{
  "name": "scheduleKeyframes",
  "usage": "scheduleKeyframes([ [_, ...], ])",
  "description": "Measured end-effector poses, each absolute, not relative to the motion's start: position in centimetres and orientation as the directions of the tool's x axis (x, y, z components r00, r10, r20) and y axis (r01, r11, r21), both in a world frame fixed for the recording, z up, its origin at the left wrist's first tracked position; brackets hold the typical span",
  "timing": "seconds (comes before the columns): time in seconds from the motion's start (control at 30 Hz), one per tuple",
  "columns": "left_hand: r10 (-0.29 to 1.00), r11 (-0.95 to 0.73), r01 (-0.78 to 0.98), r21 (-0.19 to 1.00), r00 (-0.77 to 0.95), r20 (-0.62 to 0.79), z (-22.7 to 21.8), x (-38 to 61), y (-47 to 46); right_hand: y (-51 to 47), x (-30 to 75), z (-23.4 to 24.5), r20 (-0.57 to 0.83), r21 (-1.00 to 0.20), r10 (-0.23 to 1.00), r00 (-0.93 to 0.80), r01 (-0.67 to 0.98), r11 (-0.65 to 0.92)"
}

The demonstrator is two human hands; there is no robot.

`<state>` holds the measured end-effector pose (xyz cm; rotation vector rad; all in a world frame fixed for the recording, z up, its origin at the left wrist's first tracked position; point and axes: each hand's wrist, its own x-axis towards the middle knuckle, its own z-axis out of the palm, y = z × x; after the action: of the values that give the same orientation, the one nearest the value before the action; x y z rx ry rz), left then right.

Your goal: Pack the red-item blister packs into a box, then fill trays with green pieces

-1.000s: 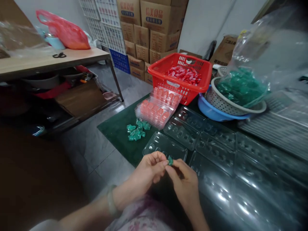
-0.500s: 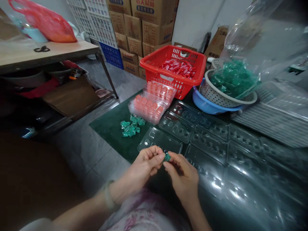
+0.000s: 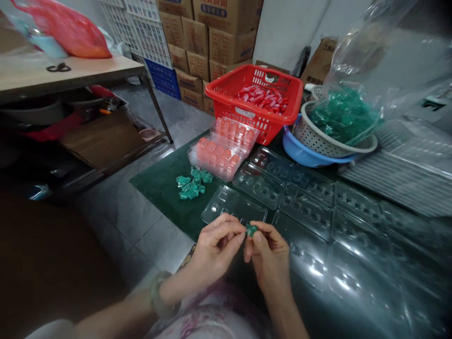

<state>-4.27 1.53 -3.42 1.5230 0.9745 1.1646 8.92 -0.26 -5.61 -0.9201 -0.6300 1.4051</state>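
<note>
Between my two hands is a small green wrapped piece, like a candy in clear film. My right hand pinches it between thumb and fingers. Thumb and forefinger of my left hand are pressed together at its left edge; a bit of wrapper there is too small to make out. Just beyond my hands lies a clear plastic tray with moulded hollows. A loose heap of similar green wrapped pieces rests on the dark green table, left of that tray.
More clear trays cover the table to the right. Behind stand filled pink-red trays, a red basket of red-wrapped pieces, and a grey colander in a blue basin, holding a bag of green pieces.
Both hands have shifted slightly, and the green piece has moved a little right. My right fingers have curled closer round it, while my left fingertips now sit at its left edge.
</note>
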Motion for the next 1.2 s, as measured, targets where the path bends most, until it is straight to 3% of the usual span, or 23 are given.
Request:
scheduleKeyframes([
  [0.1,0.910,-0.344,0.087,0.935,0.275,0.310,-4.2,-4.6,1.4,-0.4,8.8,-5.6,-0.128,-0.840,0.988,0.084,-0.539,-0.063],
  [0.2,0.914,-0.321,0.067,0.945,0.284,0.290,-4.3,-4.8,1.8,-0.7,8.7,-6.0,-0.099,-0.875,0.994,0.049,-0.479,-0.064],
  [0.4,0.924,-0.004,-0.134,0.991,0.378,0.055,-3.8,-4.9,3.0,-0.9,9.3,-6.6,-0.058,-0.937,0.998,-0.029,-0.343,-0.064],
  [0.57,0.818,0.260,-0.358,0.897,0.576,-0.007,-3.7,-4.9,3.2,-0.3,10.1,-5.6,-0.102,-0.953,0.991,-0.086,-0.279,-0.122],
  [0.67,0.842,0.244,-0.370,0.896,0.539,-0.007,-3.9,-4.8,3.1,-0.2,10.1,-5.2,-0.099,-0.967,0.993,-0.064,-0.229,-0.111],
  [0.83,0.883,0.317,-0.276,0.907,0.436,-0.176,-4.7,-4.5,2.9,-0.5,9.6,-5.1,-0.144,-0.983,0.990,-0.001,-0.114,-0.143],
  [1.0,0.875,0.389,-0.357,0.849,0.431,-0.220,-4.5,-4.4,3.0,-0.5,9.9,-5.2,-0.112,-0.994,0.993,0.033,-0.017,-0.111],
  [1.2,0.844,0.460,-0.424,0.780,0.480,-0.237,-3.7,-4.4,2.8,-0.5,9.9,-5.3,-0.131,-0.991,0.988,0.076,-0.041,-0.128],
])
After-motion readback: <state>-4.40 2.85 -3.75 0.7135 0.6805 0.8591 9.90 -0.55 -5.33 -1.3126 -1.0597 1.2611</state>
